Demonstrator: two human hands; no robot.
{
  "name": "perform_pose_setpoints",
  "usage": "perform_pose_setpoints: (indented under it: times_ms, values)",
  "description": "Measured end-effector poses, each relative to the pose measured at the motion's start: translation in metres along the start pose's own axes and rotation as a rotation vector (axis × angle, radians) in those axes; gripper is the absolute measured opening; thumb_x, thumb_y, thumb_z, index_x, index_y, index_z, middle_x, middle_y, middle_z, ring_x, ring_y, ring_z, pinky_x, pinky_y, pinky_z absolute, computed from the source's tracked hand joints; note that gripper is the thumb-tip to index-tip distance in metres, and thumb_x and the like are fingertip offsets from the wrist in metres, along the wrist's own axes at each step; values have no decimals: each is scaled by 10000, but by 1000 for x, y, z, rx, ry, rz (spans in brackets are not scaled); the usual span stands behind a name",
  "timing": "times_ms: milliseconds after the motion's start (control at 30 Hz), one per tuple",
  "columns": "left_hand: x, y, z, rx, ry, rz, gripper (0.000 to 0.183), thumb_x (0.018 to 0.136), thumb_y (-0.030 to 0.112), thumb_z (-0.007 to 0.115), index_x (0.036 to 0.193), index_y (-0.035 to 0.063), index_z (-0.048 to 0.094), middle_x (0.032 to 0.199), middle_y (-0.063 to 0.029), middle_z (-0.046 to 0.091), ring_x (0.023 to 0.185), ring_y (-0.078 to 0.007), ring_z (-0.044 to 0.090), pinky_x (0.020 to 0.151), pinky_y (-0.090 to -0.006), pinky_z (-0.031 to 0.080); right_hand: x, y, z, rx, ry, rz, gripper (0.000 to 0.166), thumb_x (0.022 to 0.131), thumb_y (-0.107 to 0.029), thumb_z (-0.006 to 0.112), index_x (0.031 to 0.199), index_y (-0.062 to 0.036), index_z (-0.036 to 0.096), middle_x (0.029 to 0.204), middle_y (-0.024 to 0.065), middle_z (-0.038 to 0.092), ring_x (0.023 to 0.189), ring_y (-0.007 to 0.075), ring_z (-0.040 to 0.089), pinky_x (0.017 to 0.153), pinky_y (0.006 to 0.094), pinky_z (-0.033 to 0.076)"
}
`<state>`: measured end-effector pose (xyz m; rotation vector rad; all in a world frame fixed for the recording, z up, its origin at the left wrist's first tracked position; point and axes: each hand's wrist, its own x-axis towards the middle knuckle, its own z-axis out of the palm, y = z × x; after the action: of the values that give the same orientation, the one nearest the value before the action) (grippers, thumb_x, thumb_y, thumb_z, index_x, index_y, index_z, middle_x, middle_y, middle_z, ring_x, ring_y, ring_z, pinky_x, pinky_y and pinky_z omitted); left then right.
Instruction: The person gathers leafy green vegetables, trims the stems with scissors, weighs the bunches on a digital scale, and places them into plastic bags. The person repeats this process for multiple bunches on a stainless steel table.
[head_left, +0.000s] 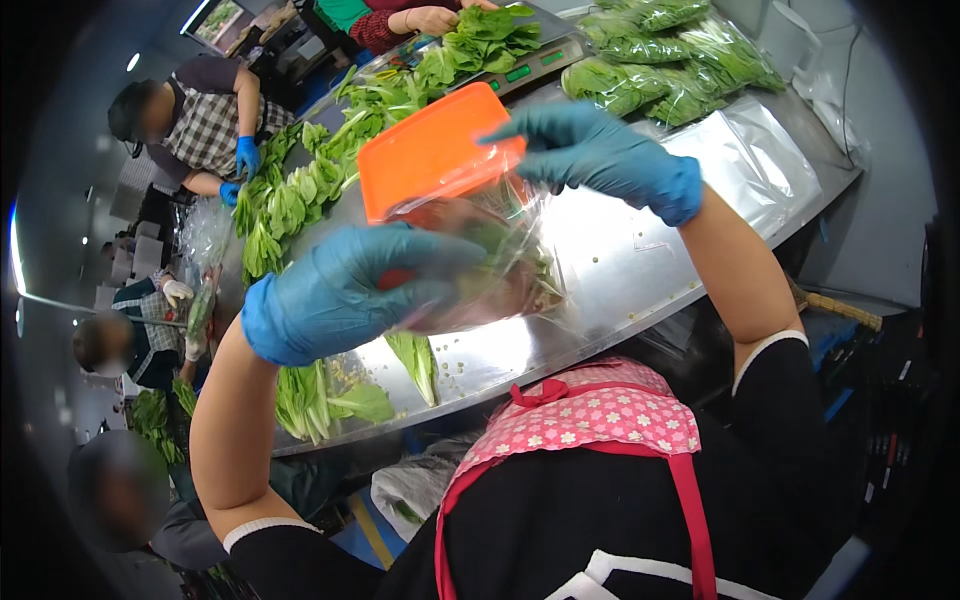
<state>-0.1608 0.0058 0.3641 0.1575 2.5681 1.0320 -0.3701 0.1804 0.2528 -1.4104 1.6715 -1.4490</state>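
A clear plastic bag (502, 277) of leafy vegetables, green with reddish parts, is between my gloved hands above the steel table (487, 352). The bag and my fingertips are motion-blurred. My left hand (367, 289), in a blue-green glove, has its thumb and fingers around the bag's left side. At the bag's far right end is my right hand (600, 157), also gloved, its fingers curved beside the loose film. Whether they pinch it is unclear. Behind the bag lies an orange plastic tray (439, 146), partly covered by the film.
Loose leafy greens (300, 187) run along the table's far left side; more heads (304, 405) lie near the front edge. Filled bags (667, 67), flat empty bags (750, 161) and a digital scale (517, 73) are at the back. Co-workers (217, 112) stand across and left.
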Motion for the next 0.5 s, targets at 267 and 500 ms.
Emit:
perform_pose_setpoints:
  times_ms: [267,500]
  values:
    - [9,-40,18,494,-102,-11,221,747,161,721,940,53,703,747,-174,637,662,-332,617,625,-391,488,8,-1,-10,-745,27,-306,485,786,-201,671,1250,-104,567,1137,135,616,1018,311,610,898,363,488]
    - [18,-20,29,583,269,-302,218,684,249,784,704,71,660,657,-159,597,584,-328,576,559,-385,461,-22,-42,38,-749,-27,-542,491,743,-22,671,1213,-151,609,888,102,656,773,312,645,733,370,523]
